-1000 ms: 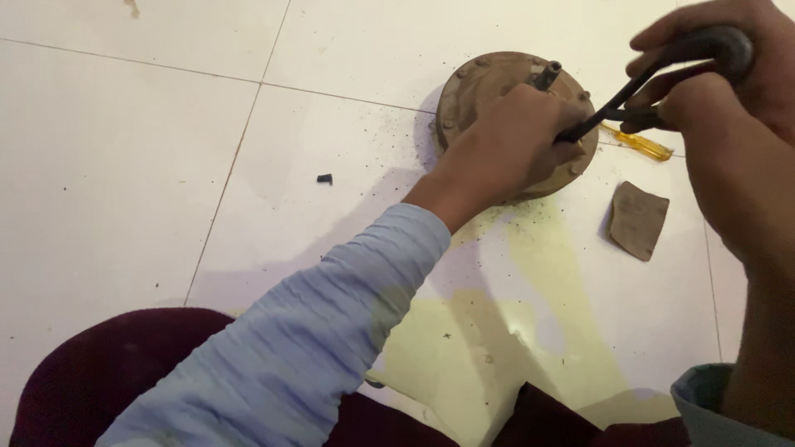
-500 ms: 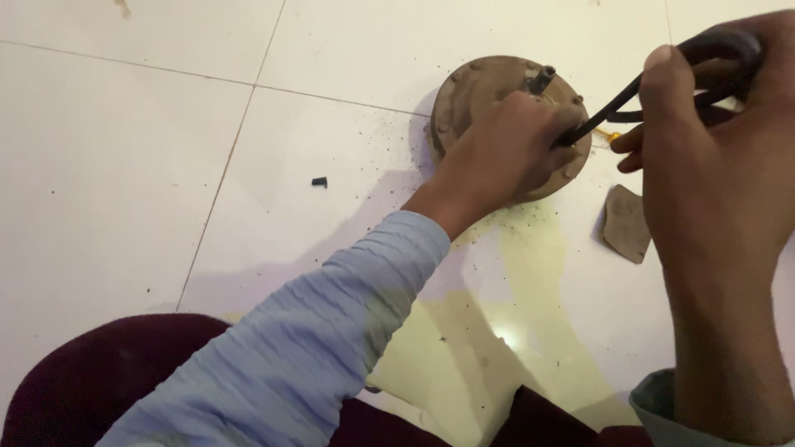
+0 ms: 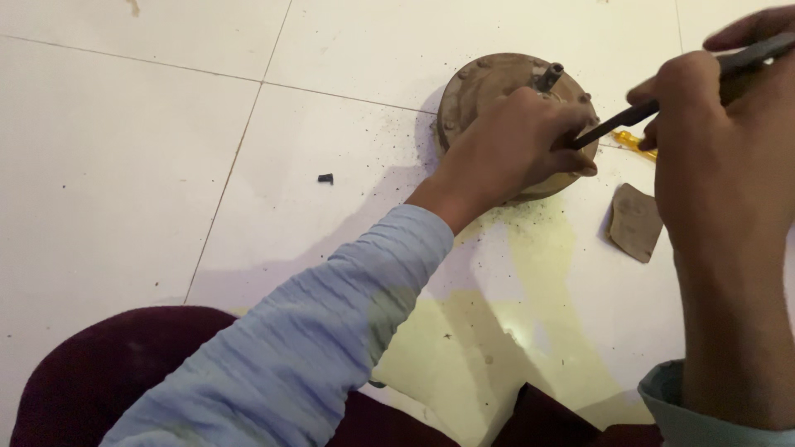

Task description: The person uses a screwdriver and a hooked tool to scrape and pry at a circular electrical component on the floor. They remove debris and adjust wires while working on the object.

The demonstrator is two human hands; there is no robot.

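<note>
Resting on a white tiled floor [image 3: 149, 141], one round, rusty-brown metal housing [image 3: 476, 87] lies under the left hand [image 3: 513, 145], which presses down on its top with fingers curled over the far edge, gripping the part to steady it. One short dark stub [image 3: 550, 76] sticks up from the housing just beyond the left knuckles. Whether the housing holds anything inside cannot be told, since the hand covers most of it. The right hand [image 3: 712, 141] is clenched around one dark slender tool [image 3: 617, 127], whose tip runs down to the housing right beside the left fingertips. Just beyond the right hand, one yellow handle [image 3: 633, 142] lies on the floor, mostly hidden by the tool and fingers. One flat brown scrap [image 3: 635, 222] lies between the two hands, nearer the right wrist. Well to the left of the left hand sits one small black fragment [image 3: 325, 178], with dark grit scattered around the housing.
</note>
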